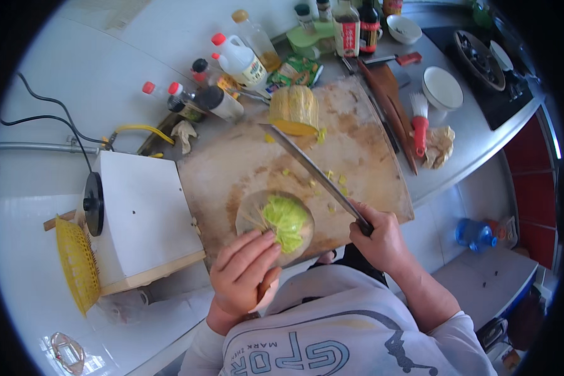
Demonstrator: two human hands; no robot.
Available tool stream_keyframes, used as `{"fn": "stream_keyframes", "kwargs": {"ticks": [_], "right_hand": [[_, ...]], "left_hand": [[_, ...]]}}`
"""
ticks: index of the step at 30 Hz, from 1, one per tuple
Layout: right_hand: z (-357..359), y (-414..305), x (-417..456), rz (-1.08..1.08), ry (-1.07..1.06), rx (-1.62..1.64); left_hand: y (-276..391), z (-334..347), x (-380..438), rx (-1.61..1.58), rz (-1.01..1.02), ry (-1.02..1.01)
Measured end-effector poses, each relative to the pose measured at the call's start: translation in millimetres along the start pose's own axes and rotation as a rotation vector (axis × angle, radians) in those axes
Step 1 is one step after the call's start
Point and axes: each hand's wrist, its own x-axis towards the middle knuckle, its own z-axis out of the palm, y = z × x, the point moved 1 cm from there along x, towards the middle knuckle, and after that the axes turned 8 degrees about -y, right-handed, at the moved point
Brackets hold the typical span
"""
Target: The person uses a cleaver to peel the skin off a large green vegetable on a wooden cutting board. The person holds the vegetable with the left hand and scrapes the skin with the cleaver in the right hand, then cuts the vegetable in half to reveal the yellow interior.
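My right hand [378, 235] is closed around the dark handle of a large kitchen knife [310, 167], whose blade points up and left over the wooden cutting board [216, 164]. Chopped green leafy vegetable [286, 221] lies in a round, shallow, translucent dish [251, 202] near the board's front edge. Over the dish's lower left rim are the fingers of my left hand [249, 263]; something pale and curved shows by its thumb, and whether it is held is unclear. A cut piece of pumpkin [293, 110] stands at the back of the board, beyond the knife tip. Small green scraps [342, 179] are scattered right of the blade.
Bottles, including a white jug [239, 61], line the wall behind the board. Right of it lie a rolling pin [390, 117], a red-handled brush [419, 127] and a white bowl [442, 88]. A pan [479, 61] is on the cooktop. A white box [145, 211] stands left.
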Motion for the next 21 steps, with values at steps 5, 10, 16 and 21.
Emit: {"fn": "stream_keyframes", "kwargs": {"ticks": [5, 10, 16, 21], "right_hand": [[0.8, -6.9, 12.6, -0.563, 0.039, -0.278], [-0.3, -14.5, 15.5, -0.647, -0.014, -0.408], [-11.3, -27.9, 19.5, -0.638, -0.086, -0.397], [-23.4, 8.7, 44.1, -0.366, -0.157, -0.449]], "left_hand": [[1.6, -0.5, -0.6, -0.012, -0.041, 0.034], [5.4, -1.2, -6.3, -0.012, -0.068, 0.036], [5.4, 2.9, -8.3, -0.022, -0.106, 0.048], [8.2, 2.0, -6.6, -0.033, -0.094, 0.071]]}}
